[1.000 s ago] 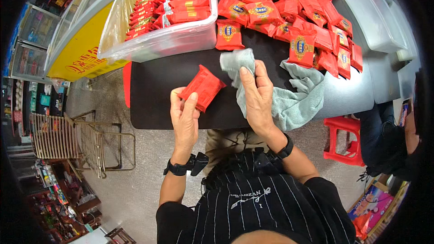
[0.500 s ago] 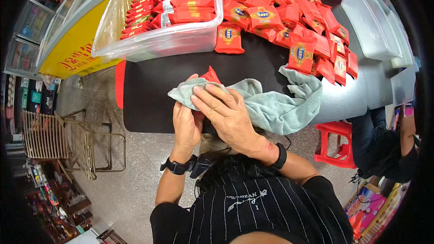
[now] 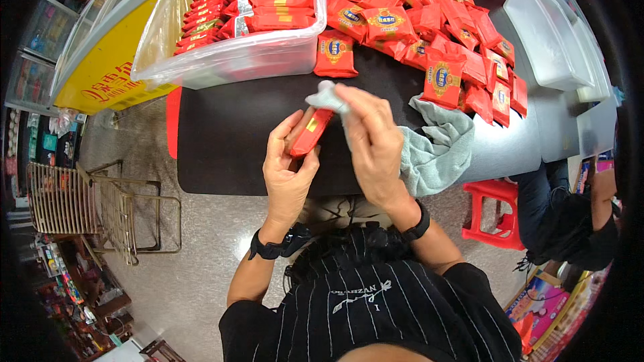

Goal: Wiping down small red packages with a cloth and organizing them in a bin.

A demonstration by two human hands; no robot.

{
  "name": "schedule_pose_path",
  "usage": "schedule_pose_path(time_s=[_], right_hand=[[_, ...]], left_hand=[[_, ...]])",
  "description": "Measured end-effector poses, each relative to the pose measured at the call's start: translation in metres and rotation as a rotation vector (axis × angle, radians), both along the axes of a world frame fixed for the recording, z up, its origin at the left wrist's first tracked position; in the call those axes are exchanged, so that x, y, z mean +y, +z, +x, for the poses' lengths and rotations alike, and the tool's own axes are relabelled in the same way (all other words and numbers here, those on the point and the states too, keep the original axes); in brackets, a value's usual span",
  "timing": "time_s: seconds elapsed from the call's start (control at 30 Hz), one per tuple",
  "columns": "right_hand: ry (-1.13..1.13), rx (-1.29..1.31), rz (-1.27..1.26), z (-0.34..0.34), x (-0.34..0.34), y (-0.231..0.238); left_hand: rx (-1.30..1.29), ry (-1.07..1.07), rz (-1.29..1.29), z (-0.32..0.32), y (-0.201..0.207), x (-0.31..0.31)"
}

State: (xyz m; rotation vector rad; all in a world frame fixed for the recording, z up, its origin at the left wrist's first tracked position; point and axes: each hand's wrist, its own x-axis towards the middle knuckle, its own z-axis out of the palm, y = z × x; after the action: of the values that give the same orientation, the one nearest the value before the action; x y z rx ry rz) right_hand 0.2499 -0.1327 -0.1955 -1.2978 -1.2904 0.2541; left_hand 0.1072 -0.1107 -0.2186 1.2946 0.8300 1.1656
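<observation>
Between the fingers and thumb of my left hand (image 3: 285, 171) is a red snack packet (image 3: 311, 135), turned on its edge and tilted over the table. My right hand (image 3: 373, 137) grips a pale green cloth (image 3: 439, 144); one bunched end touches the packet's far end, and the rest trails rightward onto the table. Beyond my hands, a clear plastic bin (image 3: 255, 60) holds rows of similar red packets (image 3: 282, 10). A loose heap of red packets (image 3: 392, 23) covers the table's back right, with one packet (image 3: 335, 53) lying beside the bin.
The black tabletop (image 3: 228, 134) lies under my hands. Empty clear bins (image 3: 547, 33) stand at the far right. A red stool (image 3: 493, 211) is below the right side, near another person's leg (image 3: 547, 201). A metal folding chair (image 3: 127, 214) stands at left.
My right hand and the cloth have lifted off the packet's near side toward its far end and right. The packet, mostly covered before, now shows its red edge in my left hand.
</observation>
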Motion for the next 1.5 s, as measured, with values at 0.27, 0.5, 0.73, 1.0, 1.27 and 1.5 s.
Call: schedule_pose_path(time_s=[0.27,0.5,0.73,1.0,1.27,1.5], right_hand=[[0.229,-0.363,0.055,-0.011,-0.004,-0.005],[0.036,-0.401,-0.003,-0.002,-0.004,-0.007],[0.059,-0.415,-0.155,0.011,-0.013,-0.013],[0.033,-0.427,-0.184,0.005,-0.011,-0.015],[0.147,-0.530,-0.054,-0.011,-0.014,-0.020],[0.125,-0.496,-0.080,-0.021,0.008,-0.015]], left_hand=[[0.163,0.044,-0.075,-0.008,-0.006,-0.003],[0.202,0.030,0.073,-0.006,-0.016,0.002],[0.327,-0.027,0.324,-0.010,-0.001,0.008],[-0.256,-0.161,-0.291,-0.015,0.007,0.014],[-0.141,-0.143,-0.172,-0.017,-0.005,0.014],[-0.102,-0.139,-0.118,-0.014,-0.004,0.011]])
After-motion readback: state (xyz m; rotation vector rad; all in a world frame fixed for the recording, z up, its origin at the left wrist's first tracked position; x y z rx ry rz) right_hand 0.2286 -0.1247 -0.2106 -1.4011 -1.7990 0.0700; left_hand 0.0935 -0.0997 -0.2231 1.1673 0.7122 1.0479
